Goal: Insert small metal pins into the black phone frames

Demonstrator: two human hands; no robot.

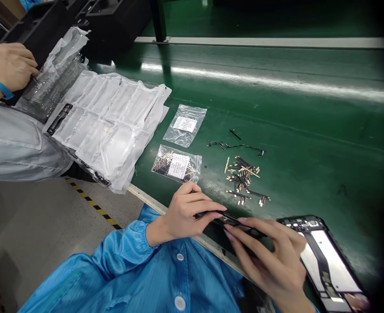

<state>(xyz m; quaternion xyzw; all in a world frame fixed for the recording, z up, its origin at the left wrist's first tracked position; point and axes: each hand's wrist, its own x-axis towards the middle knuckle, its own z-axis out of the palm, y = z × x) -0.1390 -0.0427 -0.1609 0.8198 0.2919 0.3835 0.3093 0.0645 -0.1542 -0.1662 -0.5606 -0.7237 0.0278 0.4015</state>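
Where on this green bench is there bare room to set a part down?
Bare green bench lies right of and behind the loose connector pile. It is crowded nearer in: two labelled bags, bubble-wrap sheet, phone frame, and left hand and right hand pinching a black strip.

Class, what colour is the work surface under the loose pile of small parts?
Dark green; the work surface shows best in the head view, around the small parts.
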